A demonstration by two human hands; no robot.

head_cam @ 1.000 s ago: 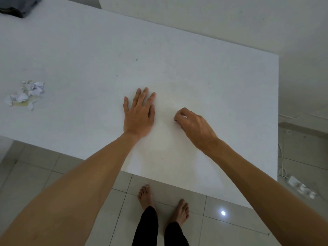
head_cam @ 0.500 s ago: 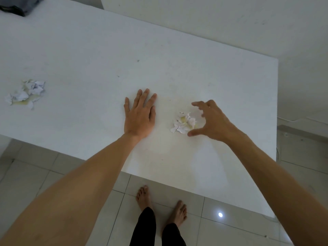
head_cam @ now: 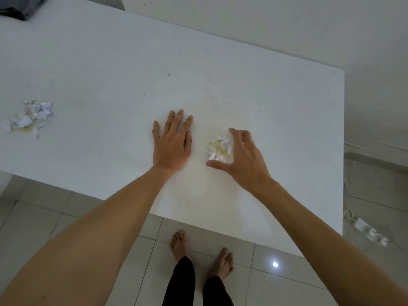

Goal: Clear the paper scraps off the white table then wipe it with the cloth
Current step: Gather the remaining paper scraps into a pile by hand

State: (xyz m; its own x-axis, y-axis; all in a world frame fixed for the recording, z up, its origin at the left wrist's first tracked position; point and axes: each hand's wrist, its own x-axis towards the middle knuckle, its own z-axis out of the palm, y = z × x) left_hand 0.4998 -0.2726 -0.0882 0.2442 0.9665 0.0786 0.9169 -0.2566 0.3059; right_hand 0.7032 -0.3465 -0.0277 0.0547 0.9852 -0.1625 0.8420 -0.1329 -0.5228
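While left hand [head_cam: 172, 149] lies flat, right hand [head_cam: 242, 155] fingers [head_cam: 237, 134] cup near scrap pile [head_cam: 219, 147], spread; second pile [head_cam: 28, 118] far left.

Dim, flat, cool-toned indoor light. Worktop [head_cam: 110, 62] evenly lit, no hard shadows; faint soft shading beside the hands. One small bright glare spot on the glossy floor tile [head_cam: 275, 264]. Wide-angle bowing of worktop edges. Fingers of right hand [head_cam: 245, 155] slightly motion-blurred; corners soft.

prob. a home, plain room w/ a white table [head_cam: 242, 80] against a bare white wall [head_cam: 265, 23]. pale tiled floor [head_cam: 287, 283], person's bare feet [head_cam: 180, 245] on it, power strip [head_cam: 367, 231] w/ cable lying at right.
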